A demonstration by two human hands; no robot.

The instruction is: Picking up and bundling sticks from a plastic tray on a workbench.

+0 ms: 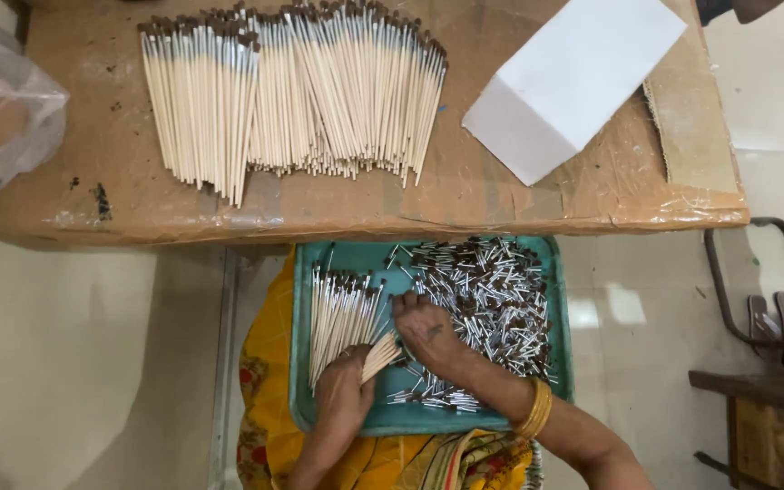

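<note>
Left hand (342, 395) grips a fanned bunch of thin pale wooden brush handles (342, 318) by their bare ends, resting in the teal plastic tray (428, 419) on the lap. Long axis runs near to far; capped dark tips point away, toward the table. Right hand (424, 331), fingers curled down, touches the loose heap of small silver ferrules with brown bristle tips (492, 299); whether it pinches one, cannot tell. Judgement: keep the bunch ends level, seat one ferrule straight along the axis. Beyond, finished brushes (292, 100) lie on the brown paper-covered table (120, 154), tips pointing away.
</note>
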